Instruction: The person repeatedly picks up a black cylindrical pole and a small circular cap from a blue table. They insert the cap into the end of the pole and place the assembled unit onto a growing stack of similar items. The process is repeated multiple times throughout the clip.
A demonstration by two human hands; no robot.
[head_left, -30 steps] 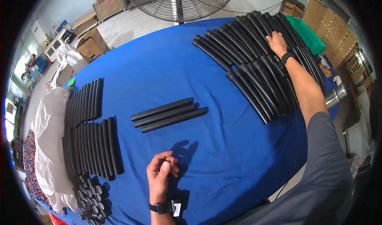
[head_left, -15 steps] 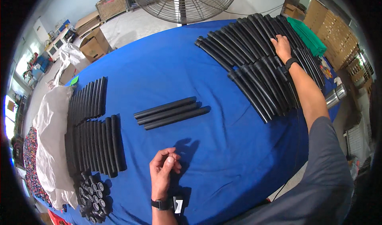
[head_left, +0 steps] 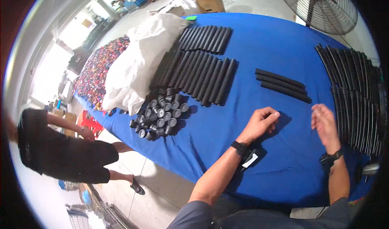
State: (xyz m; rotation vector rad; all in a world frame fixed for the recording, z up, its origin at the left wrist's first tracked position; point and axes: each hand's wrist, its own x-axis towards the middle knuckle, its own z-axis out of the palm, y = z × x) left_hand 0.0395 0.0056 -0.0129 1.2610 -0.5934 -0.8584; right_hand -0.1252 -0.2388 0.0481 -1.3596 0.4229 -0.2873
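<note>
My left hand (head_left: 261, 123) hovers over the blue cloth with its fingers curled in toward the thumb. Nothing shows in it. A small dark object with a white label (head_left: 251, 160) is beside that wrist. My right hand (head_left: 323, 123) has its fingers stretched out and holds nothing; it is left of the long black tubes (head_left: 348, 71) stacked in two rows at the right. Three shorter black tubes (head_left: 283, 85) lie side by side beyond my hands. More short black tubes (head_left: 202, 77) lie in two groups on the left, with a pile of round black caps (head_left: 164, 113) in front.
A white sheet (head_left: 137, 63) partly covers a heap of small multicoloured pieces (head_left: 103, 67) on the table's left. A person in dark clothes (head_left: 65, 148) stands past the table's left edge, near a red stool (head_left: 91, 121). A large fan (head_left: 324, 6) stands behind the table.
My view has turned left, bringing a person into sight. My right hand has come off the long tubes, back toward my left hand, empty. The three short tubes lie as before.
</note>
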